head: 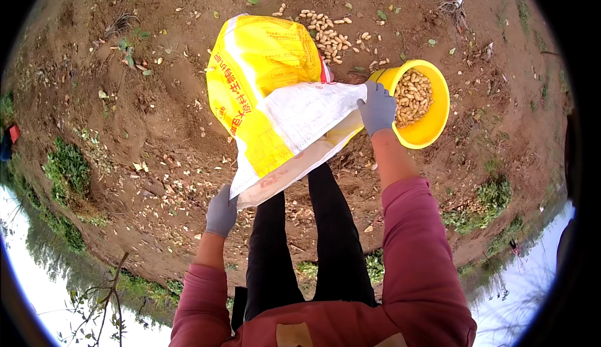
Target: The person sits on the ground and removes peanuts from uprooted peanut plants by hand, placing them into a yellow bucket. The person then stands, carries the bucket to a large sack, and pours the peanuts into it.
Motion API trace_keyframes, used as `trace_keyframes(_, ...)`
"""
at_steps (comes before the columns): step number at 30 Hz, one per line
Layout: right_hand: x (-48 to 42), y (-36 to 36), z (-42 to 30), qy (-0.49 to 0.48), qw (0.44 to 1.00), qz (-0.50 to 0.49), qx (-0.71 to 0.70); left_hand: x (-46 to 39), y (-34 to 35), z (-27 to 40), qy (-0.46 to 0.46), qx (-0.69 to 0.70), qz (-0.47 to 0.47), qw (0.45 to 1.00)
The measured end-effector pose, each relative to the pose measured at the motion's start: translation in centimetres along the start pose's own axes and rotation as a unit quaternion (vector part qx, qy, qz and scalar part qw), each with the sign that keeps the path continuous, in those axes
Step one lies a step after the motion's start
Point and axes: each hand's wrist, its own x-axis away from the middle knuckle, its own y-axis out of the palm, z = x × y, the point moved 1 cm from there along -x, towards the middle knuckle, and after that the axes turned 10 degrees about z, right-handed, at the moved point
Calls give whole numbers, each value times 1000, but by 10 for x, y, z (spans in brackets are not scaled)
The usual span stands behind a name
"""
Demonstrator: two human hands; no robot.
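Note:
A yellow and white woven plastic sack (281,60), printed with writing, spreads in front of my legs. Its mouth faces me, stretched between both hands. My left hand (222,211), in a grey glove, grips the near left corner of the sack's rim. The far right corner is pinched in my right hand (377,108), also gloved in grey. Right beside that hand, a yellow plastic bucket (436,124) tilts with its opening toward the right. Unshelled peanuts (413,97) lie inside the bucket. What the sack holds is hidden.
Loose peanuts (328,37) are heaped on the bare brown soil (159,84) beyond the sack, with a few scattered around. Pulled plant stubble (455,11) lies at the upper right. Green weeds (68,168) grow at the left, and a leafy branch (112,290) rises at the lower left.

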Motion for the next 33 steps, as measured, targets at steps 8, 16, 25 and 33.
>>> trace_keyframes(8,-12,42,-6,-65,985,-147,64,4,20,-37,-9,84,-15,996)
trace_keyframes(16,-2,63,14,-70,986,-52,140,10,25,-42,-4,96,-4,995)
trace_keyframes(25,-17,63,26,-30,990,-95,105,21,31,-49,-82,-26,-66,994)
trace_keyframes(33,85,-25,17,-120,987,-27,-107,60,11,-22,-40,-7,-26,999)
